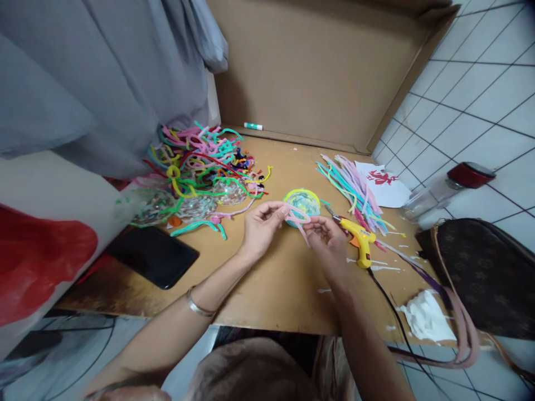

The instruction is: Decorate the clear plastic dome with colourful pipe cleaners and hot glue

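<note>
A pink pipe cleaner (299,212), bent into a loop, is held between my two hands above the table. My left hand (264,227) pinches one side of the loop between thumb and fingers. On the other side, the fingers of my right hand (328,240) are closed on the same pipe cleaner. Just behind the loop lies a round clear disc (303,201) edged with yellow and blue pipe cleaner, partly hidden by the pink loop and my fingers. A yellow glue gun (358,236) lies right of my right hand, its nozzle toward the disc.
Tangled coloured pipe cleaners (200,150) and clear discs (196,206) fill the left side, near a black phone (154,256). Straight pipe cleaners (351,181), a paper (387,186), a bottle (449,189), a tissue (428,317) and a bag (489,278) are on the right. A glue stick (253,126) lies behind.
</note>
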Demonstrator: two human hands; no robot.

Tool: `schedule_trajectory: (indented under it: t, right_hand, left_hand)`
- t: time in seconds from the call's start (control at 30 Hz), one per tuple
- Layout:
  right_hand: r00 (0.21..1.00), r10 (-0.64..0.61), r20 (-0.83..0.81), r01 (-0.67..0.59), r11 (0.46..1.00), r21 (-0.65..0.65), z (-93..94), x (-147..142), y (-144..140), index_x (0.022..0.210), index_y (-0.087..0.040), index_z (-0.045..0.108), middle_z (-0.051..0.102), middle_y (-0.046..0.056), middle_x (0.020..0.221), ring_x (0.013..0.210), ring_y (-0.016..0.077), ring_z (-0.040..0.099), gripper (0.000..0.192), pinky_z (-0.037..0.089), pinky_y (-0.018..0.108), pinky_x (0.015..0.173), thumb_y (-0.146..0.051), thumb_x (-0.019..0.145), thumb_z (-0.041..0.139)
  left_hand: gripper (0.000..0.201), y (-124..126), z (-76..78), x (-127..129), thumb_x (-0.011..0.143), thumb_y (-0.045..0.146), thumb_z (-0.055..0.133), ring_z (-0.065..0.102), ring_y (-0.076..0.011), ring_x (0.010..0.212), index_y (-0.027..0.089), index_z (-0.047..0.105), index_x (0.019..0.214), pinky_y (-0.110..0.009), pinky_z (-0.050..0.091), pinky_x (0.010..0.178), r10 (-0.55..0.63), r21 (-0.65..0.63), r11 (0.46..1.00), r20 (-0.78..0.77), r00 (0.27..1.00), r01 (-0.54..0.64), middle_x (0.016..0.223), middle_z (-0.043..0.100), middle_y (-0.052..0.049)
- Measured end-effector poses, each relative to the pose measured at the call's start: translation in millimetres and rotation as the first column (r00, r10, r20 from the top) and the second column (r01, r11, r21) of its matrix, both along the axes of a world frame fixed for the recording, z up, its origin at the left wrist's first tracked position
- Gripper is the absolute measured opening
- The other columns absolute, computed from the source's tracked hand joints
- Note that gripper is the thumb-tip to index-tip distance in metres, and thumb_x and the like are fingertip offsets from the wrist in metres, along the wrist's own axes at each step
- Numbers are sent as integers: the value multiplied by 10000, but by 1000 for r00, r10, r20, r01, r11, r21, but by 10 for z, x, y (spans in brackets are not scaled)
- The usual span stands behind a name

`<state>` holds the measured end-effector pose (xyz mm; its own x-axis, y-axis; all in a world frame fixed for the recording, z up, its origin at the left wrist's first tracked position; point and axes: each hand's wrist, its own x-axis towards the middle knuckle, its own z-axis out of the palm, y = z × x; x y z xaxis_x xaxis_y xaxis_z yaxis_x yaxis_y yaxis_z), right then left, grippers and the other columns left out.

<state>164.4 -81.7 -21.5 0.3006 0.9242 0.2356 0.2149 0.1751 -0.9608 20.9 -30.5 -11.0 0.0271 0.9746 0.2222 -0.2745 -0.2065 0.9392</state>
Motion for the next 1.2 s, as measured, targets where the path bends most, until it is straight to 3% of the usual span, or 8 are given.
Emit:
schedule_trajectory:
  t: [0.1, 0.2, 0.5, 0.73, 1.0, 1.2]
  right_hand:
    - [991, 89, -102, -100, 989, -113, -14, 14, 10, 827, -198, 654, 674, 9, 734, 671, 154, 614, 249, 489, 285, 647, -401, 697, 715]
    - [983, 120, -139, -139, 980, -140, -7, 31, 12, 752, -189, 660, 614, -17, 620, 583, 129, 556, 278, 454, 264, 592, -463, 714, 697]
    - [979, -101, -179, 86, 993, -86, 25, 64, 41, 687, -185, 594, 513, -68, 472, 439, 82, 445, 285, 353, 208, 450, -434, 673, 733]
    - [873, 4, -487, -2, 1000, 5, 95, 72, 25, 788, -179, 665, 705, 4, 660, 546, 104, 611, 265, 469, 223, 530, -330, 615, 797]
    - [895, 52, -442, -114, 987, -114, -13, 128, 48, 810, -175, 719, 732, 30, 712, 569, 100, 618, 267, 473, 217, 542, -327, 623, 833]
    - [844, 184, -504, -155, 983, 98, 27, 146, 40, 870, -214, 725, 698, 4, 737, 650, 117, 625, 242, 519, 267, 642, -301, 663, 815]
  left_hand:
    - [328, 41, 6, -18, 670, 453, 785, 417, -43, 451, 147, 707, 759, -188, 315, 425, 35, -22, 999, 73, 997, -34, 610, 631, 12]
    - [335, 85, -8, -29, 642, 440, 798, 408, -36, 441, 145, 701, 766, -176, 282, 405, 32, -79, 997, 126, 991, -22, 587, 606, 25]
    - [362, 81, -7, -13, 557, 415, 841, 406, -22, 441, 130, 687, 718, -160, 255, 396, -100, -211, 967, 210, 972, 145, 595, 595, 27]
    - [365, 57, -13, 15, 557, 420, 837, 408, -25, 434, 127, 701, 727, -166, 246, 398, -54, -208, 973, 200, 978, 96, 588, 598, 25]
    - [328, 79, -12, 1, 555, 368, 827, 390, -20, 444, 120, 705, 731, -165, 235, 405, -68, -238, 962, 257, 964, 131, 596, 600, 17]
    - [329, 98, -18, -14, 539, 344, 823, 408, -21, 440, 109, 702, 736, -162, 229, 400, -64, -273, 951, 284, 957, 145, 596, 596, 19]
